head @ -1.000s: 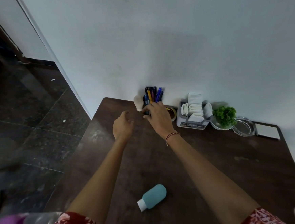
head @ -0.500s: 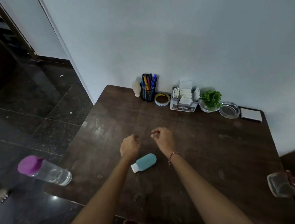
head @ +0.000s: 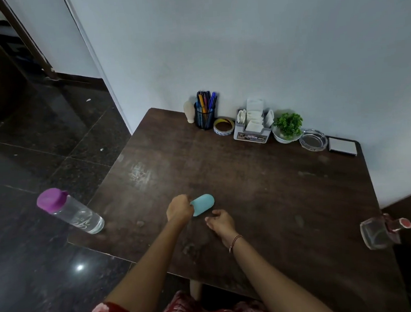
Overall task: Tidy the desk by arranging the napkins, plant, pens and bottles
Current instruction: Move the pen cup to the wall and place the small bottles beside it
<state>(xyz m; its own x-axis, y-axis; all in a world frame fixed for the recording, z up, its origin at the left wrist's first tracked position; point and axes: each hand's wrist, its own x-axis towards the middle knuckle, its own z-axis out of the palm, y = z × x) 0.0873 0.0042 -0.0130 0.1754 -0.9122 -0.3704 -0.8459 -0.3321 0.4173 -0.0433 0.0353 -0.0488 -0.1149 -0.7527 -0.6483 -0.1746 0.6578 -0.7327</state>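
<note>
While my head tilts over it, the desk [head: 263, 188] fills the view, dark wood set against the wall at twelve o'clock. At nine o'clock, by the desk's left edge, stands the clear bottle [head: 76, 212] with its purple cap, well apart from my hands. At three o'clock, on the right edge, sits a glass bottle [head: 380, 232] with a red top. Along the back, from eleven round to one o'clock, run the pen cup [head: 205, 114], a tape roll [head: 223, 126], the napkin holder [head: 253, 125], the plant [head: 288, 127] in its white bowl, a glass ashtray [head: 313, 139] and a small pad [head: 342, 145], each just beside the next. Left of the cup, a pale small figure [head: 189, 111] touches or nearly touches it; I cannot tell which. Near the middle, toward six o'clock, my left hand [head: 179, 208] is curled over the cap end of the teal bottle [head: 203, 204], which lies on its side; whether the fingers truly clamp it I cannot tell. My right hand [head: 220, 222] hangs loosely curled at five o'clock of that bottle, gripping nothing, with a thread band [head: 234, 242] on the wrist.
</note>
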